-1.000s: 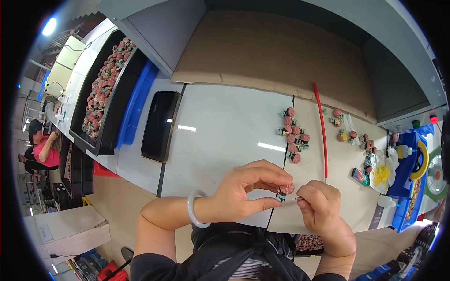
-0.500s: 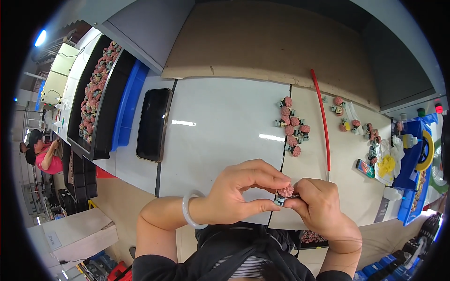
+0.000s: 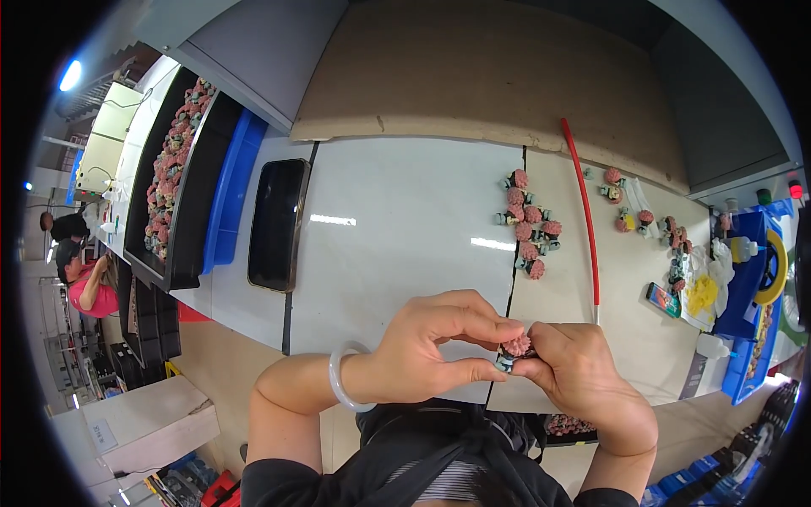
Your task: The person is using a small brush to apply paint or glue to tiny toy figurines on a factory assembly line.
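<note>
Left hand (image 3: 422, 346) pinching a figurine (image 3: 516, 345), can't tell the right hand (image 3: 579, 363) grip. Red rod (image 3: 583, 203) splits the others (image 3: 528, 221).

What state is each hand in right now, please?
Left hand: closed, holding a small pink-topped figurine.
Right hand: closed at the figurine's right side; exactly what it pinches cannot be told.

pink-topped figurine (image 3: 516, 345), red stick (image 3: 585, 220), black phone (image 3: 278, 225), blue tray (image 3: 234, 193)
</note>
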Motion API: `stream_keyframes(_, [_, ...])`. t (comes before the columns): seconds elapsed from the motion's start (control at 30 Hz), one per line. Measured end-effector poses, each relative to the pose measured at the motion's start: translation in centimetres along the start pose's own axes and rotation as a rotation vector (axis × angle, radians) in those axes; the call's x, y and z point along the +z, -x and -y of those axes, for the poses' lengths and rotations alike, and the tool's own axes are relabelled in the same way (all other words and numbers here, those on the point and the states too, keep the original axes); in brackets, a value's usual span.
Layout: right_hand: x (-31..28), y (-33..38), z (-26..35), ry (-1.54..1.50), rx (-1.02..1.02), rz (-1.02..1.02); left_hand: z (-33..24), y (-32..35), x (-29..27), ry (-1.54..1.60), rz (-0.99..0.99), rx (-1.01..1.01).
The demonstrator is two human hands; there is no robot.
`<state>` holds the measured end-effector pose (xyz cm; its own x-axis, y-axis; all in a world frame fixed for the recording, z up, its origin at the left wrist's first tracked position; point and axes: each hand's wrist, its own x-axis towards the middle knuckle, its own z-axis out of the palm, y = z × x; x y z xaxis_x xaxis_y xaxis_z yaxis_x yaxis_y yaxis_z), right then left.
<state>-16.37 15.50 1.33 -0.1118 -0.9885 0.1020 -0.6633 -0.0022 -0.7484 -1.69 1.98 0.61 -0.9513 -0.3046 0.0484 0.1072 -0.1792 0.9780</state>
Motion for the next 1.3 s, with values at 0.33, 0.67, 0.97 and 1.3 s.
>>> stream_keyframes(0.33, [0.3, 1.4, -0.1, 0.072, 0.14, -0.014, 0.8, -0.4, 0.6, 0.133, 0.056, -0.066])
stream_keyframes(0.67, [0.2, 0.9, 1.5, -0.027, 0.272, 0.165, 0.9, 1.5, 0.8, 0.237, 0.009, -0.068])
stream_keyframes(0.97, [0.9, -0.2, 1.3, 0.073, 0.025, -0.173, -0.5, 1.5, 0.1, 0.096, -0.054, 0.014])
stream_keyframes(1.3, [-0.1, 0.0, 1.3, 0.127, -0.031, -0.13, 0.0, 0.6, 0.4, 0.182, -0.001, 0.032])
